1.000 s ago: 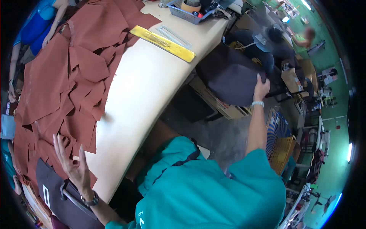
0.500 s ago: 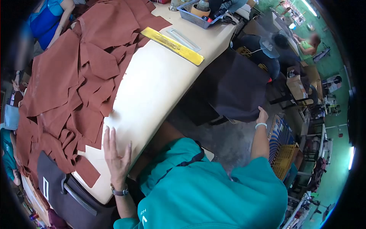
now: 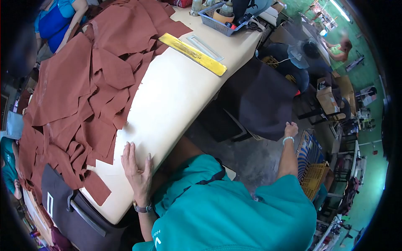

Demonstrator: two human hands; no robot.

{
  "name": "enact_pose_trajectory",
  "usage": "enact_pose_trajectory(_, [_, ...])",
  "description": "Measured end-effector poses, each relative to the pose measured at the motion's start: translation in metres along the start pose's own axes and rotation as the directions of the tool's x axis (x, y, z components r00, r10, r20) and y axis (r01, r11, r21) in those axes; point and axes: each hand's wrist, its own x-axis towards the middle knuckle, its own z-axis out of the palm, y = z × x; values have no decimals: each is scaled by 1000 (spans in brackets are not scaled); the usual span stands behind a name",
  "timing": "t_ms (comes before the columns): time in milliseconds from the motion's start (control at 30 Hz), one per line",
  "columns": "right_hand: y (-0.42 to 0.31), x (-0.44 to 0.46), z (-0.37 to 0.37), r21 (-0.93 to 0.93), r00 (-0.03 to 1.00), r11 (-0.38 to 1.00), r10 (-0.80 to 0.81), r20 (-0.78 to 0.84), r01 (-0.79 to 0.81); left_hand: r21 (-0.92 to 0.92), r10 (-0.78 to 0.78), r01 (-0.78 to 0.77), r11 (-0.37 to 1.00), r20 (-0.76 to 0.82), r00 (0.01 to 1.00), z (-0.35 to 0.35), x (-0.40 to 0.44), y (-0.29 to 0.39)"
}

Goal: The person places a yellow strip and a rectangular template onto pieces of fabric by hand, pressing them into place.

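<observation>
My left hand [image 3: 137, 169] rests at the near edge of the cream tabletop [image 3: 167, 92], fingers stretched out and holding nothing. Close beside it lie cut reddish-brown leather pieces [image 3: 63, 79], heaped over the table's left side. Out to the right, my right hand [image 3: 291, 129] has its fingers closed on the edge of a large dark sheet [image 3: 268, 100], which looks like leather or fabric. The sheet spreads over something beyond the table's edge; what supports it is mostly hidden. A yellow bar [image 3: 194, 55] and a clear ruler [image 3: 204, 47] lie farther along the tabletop.
A grey-blue basket [image 3: 215, 24] of tools stands at the table's far end. On the near left corner lies a dark panel [image 3: 71, 209] with a handle-like strip. A yellow crate [image 3: 314, 180] and cardboard box [image 3: 328, 98] stand right. Other people are at the left and far right.
My left hand has slid slightly right and down toward the table edge. My right hand has turned into a tighter grip, and the sheet's near edge has shifted a little toward me.
</observation>
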Motion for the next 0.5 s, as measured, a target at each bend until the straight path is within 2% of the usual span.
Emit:
enact_pose_trajectory(133, [9,19,9,1,996,1000,-23,-81,23,33,2,-2,999,-1,1000,-1,1,5])
enact_pose_trajectory(233, [-22,22,-24,54,991,993,-101,-87,106,58,14,-14,998,-2,1000,1,1,3])
enact_pose_trajectory(333, [-67,37,-57,368,975,905,-167,-149,212,115,38,-39,993,11,999,0,3,6])
enact_pose_trajectory(367, [-78,48,-60,474,961,838,-201,-191,269,144,55,-56,988,13,998,-1,4,8])
enact_pose_trajectory(400, [-95,55,-66,656,983,732,-114,-147,183,173,70,-71,982,14,997,-1,5,9])
enact_pose_trajectory(433, [-117,58,-75,807,996,584,-40,-84,92,166,75,-76,983,16,997,-1,4,9])
enact_pose_trajectory(500, [-166,52,-105,968,1000,249,4,15,-16,156,79,-80,984,14,997,-1,3,6])
